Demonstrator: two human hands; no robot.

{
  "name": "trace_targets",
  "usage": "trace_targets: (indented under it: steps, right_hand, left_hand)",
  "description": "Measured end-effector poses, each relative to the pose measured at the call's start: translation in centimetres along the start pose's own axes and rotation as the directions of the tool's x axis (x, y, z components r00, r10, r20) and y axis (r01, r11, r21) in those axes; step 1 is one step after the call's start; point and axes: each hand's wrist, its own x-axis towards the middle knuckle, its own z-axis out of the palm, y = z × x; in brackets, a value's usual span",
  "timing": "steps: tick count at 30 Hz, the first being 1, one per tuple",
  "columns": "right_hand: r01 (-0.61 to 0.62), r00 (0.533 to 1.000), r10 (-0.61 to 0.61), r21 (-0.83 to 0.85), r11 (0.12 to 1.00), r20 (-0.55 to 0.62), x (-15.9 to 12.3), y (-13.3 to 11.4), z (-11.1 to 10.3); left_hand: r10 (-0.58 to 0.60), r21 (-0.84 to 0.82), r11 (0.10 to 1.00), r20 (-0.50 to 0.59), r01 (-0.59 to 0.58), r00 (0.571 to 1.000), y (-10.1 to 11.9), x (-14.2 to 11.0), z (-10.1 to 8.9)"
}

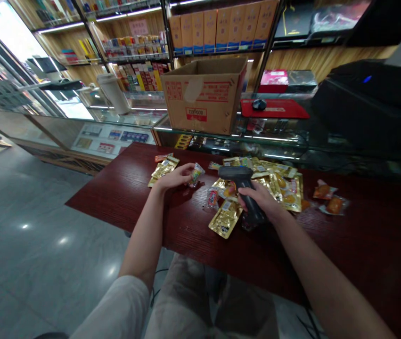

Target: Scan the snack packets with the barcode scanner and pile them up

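Observation:
My left hand [179, 177] pinches a small clear snack packet [196, 173] with green and yellow print, just above the dark red table. In my right hand [260, 197] is a black barcode scanner [237, 174], its head pointing left toward that packet. Below the scanner lie a gold foil packet [225, 219] and a clear packet with a red and blue label [213, 197]. A pile of gold foil packets [288, 190] spreads behind and right of my right hand. Left of my left hand rests a smaller group of gold packets [165, 168].
An open cardboard box [203, 101] stands on the glass counter [281, 148] behind the table [115, 188]. Two clear-wrapped brown snacks [334, 205] lie at the right. A computer mouse [259, 104] sits on a red mat [285, 109]. Stocked shelves line the back wall.

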Motion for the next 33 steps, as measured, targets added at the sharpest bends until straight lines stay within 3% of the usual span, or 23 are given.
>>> trace_targets:
  steps: [5,13,16,18,20,22,24,25,26,27,29,31,33]
  right_hand:
    - [0.012,0.999,-0.014,0.048,0.999,0.038,-0.1,0.5,0.3]
    - [0.044,0.997,-0.048,0.069,0.997,0.061,0.2,1.8,1.0]
    - [0.033,0.998,-0.036,0.059,0.998,0.057,-0.1,1.5,0.7]
    - [0.020,0.998,-0.023,0.063,0.998,0.056,-0.2,1.3,0.4]
    - [0.022,0.999,-0.025,0.088,0.996,0.037,-0.2,1.2,0.2]
    - [0.041,0.999,-0.043,0.131,0.991,0.006,-0.1,1.1,-0.1]
    - [0.065,0.998,-0.063,0.167,0.984,-0.020,0.1,1.2,-0.3]
    - [0.073,0.997,-0.069,0.176,0.982,-0.027,0.2,1.2,-0.4]
    - [0.077,0.997,-0.072,0.179,0.981,-0.035,0.2,1.3,-0.4]
    - [0.075,0.997,-0.069,0.177,0.981,-0.040,0.3,1.3,-0.5]
    - [0.063,0.998,-0.057,0.162,0.985,-0.042,0.3,1.3,-0.6]
    - [0.054,0.998,-0.050,0.149,0.987,-0.033,0.2,1.3,-0.6]
    - [0.058,0.998,-0.055,0.146,0.988,-0.027,0.1,1.2,-0.6]
  left_hand:
    - [-0.001,0.042,0.999,0.104,-0.004,0.995,0.2,0.3,0.7]
    - [0.034,0.154,0.987,0.103,-0.050,0.994,0.4,0.3,0.9]
    - [0.037,0.303,0.952,-0.002,-0.035,0.999,0.2,0.4,0.7]
    - [0.030,0.494,0.867,-0.177,0.063,0.984,0.3,0.3,0.4]
    - [0.052,0.656,0.710,-0.408,0.254,0.911,0.5,0.0,0.2]
    - [0.057,0.673,0.561,-0.613,0.482,0.788,0.7,-0.4,0.1]
    - [0.053,0.615,0.487,-0.729,0.620,0.682,0.7,-0.6,0.2]
    - [0.066,0.602,0.474,-0.752,0.642,0.656,0.7,-0.6,0.3]
    - [0.095,0.617,0.468,-0.747,0.633,0.658,0.5,-0.5,0.4]
    - [0.136,0.659,0.461,-0.714,0.594,0.686,0.3,-0.4,0.5]
    - [0.190,0.764,0.439,-0.593,0.472,0.782,-0.1,0.0,0.9]
    - [0.147,0.807,0.442,-0.495,0.391,0.856,-0.7,0.4,1.1]
    - [0.061,0.784,0.466,-0.492,0.411,0.869,-1.3,0.6,1.1]
